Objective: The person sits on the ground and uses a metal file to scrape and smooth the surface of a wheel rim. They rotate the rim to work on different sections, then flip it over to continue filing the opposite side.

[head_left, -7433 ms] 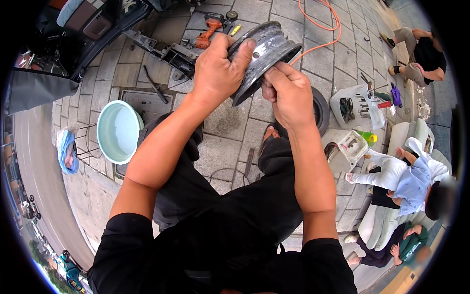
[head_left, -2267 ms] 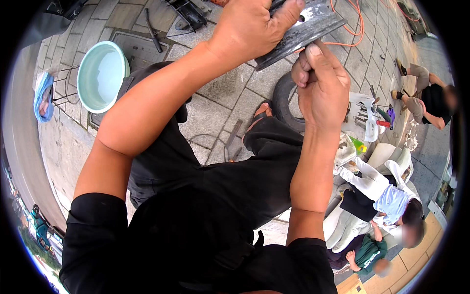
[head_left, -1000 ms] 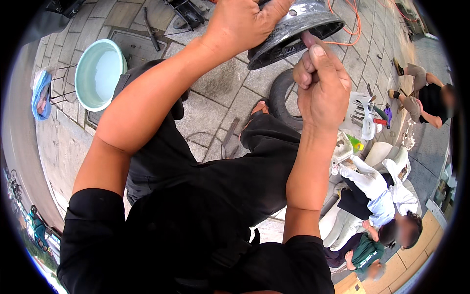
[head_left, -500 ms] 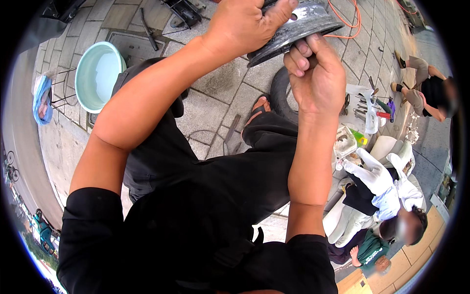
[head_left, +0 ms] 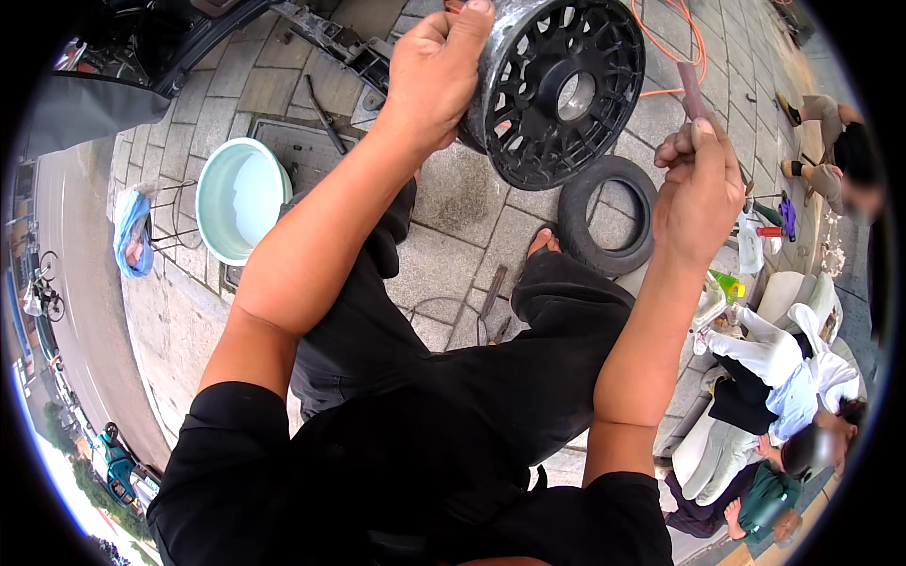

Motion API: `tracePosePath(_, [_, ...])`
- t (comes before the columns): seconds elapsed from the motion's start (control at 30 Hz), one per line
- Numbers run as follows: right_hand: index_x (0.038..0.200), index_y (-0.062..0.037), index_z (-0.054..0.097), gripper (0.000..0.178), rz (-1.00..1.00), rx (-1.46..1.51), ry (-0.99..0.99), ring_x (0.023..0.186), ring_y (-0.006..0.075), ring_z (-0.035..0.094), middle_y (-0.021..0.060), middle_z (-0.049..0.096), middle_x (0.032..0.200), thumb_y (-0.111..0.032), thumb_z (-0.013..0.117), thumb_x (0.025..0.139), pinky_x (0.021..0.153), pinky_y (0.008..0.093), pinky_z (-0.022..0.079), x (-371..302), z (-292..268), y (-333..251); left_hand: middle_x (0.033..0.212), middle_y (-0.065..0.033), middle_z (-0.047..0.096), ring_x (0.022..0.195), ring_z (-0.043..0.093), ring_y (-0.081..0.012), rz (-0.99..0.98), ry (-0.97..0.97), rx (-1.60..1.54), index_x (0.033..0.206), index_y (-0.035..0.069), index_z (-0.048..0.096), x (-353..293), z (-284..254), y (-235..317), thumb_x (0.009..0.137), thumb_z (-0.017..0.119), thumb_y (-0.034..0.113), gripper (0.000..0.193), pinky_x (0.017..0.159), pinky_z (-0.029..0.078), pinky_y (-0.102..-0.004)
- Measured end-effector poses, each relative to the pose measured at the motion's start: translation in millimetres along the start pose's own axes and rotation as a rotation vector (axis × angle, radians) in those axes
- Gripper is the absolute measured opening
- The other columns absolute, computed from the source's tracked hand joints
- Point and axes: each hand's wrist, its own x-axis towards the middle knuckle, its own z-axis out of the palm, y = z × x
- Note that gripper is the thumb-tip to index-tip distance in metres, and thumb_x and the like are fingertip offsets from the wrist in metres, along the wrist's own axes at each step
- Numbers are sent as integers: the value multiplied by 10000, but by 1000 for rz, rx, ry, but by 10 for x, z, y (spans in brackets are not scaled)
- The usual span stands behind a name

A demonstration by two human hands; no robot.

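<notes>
My left hand (head_left: 432,83) grips the edge of a black multi-spoke wheel rim (head_left: 545,77), raised in front of me and tilted so its spoked face and centre hole show. Bare grey metal shows along its outer barrel. Apart from the rim, to its right, my right hand (head_left: 700,193) pinches a narrow reddish-brown strip (head_left: 692,90) that looks like sandpaper, pointing upward from the fingers. On the paving below, a black tyre (head_left: 574,217) lies flat by my foot.
At left stand a pale green basin (head_left: 209,212) and a blue plastic bag (head_left: 132,236). A dark bar (head_left: 325,115) lies beyond the basin. An orange hose (head_left: 701,57) curls behind the rim. People sit at right, near a green bottle (head_left: 727,285) and red-handled tool (head_left: 769,232).
The rim has turned from edge-on to show its spoked face. My right hand has come off it and moved right, the strip now visible in its fingers. The view has shifted too.
</notes>
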Motion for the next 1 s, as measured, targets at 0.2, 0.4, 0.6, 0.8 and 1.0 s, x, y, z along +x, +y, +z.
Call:
tracePosePath(0.2, [1342, 28, 662, 339, 43, 118, 193, 1029, 226, 726, 147, 749, 1179, -205, 557, 1120, 882, 376, 581, 183, 30, 81, 629, -12, 557, 473, 565, -145, -144, -138, -262, 1079, 50, 647, -91, -149, 224, 1030, 658, 528, 481, 391, 494, -291])
tracePosePath(0.4, [1457, 10, 574, 475, 90, 196, 201, 825, 139, 728, 148, 752, 1096, -335, 524, 1136, 603, 249, 591, -290, 518, -416, 788, -63, 629, 657, 648, -202, -101, -175, -338, 1146, 32, 658, -162, -325, 21, 1031, 622, 515, 498, 549, 555, -340])
tracePosePath(0.6, [1457, 34, 577, 465, -38, 162, 158, 708, 48, 639, 84, 729, 1013, -295, 547, 1129, 509, 186, 490, -373, 667, -560, 965, -125, 693, 864, 710, -272, -298, -159, -551, 1211, 3, 669, -24, -494, -345, 1032, 588, 529, 561, 740, 604, -391])
tracePosePath(0.8, [1382, 45, 658, 404, 0, 222, 228, 618, 90, 609, 82, 737, 926, -233, 655, 1089, 542, 224, 482, -144, 720, -466, 1267, -171, 710, 1127, 719, -317, -339, -313, -582, 1367, 15, 639, 197, -436, 96, 1067, 481, 618, 692, 976, 608, -468])
tracePosePath(1.0, [1288, 38, 736, 330, -21, -110, 94, 819, 61, 687, 29, 766, 1018, -201, 684, 1067, 677, 215, 545, 83, 475, -181, 1373, -146, 674, 1236, 690, -311, -197, -546, -106, 1560, 10, 476, 246, -562, 317, 972, 679, 684, 917, 1065, 580, -473])
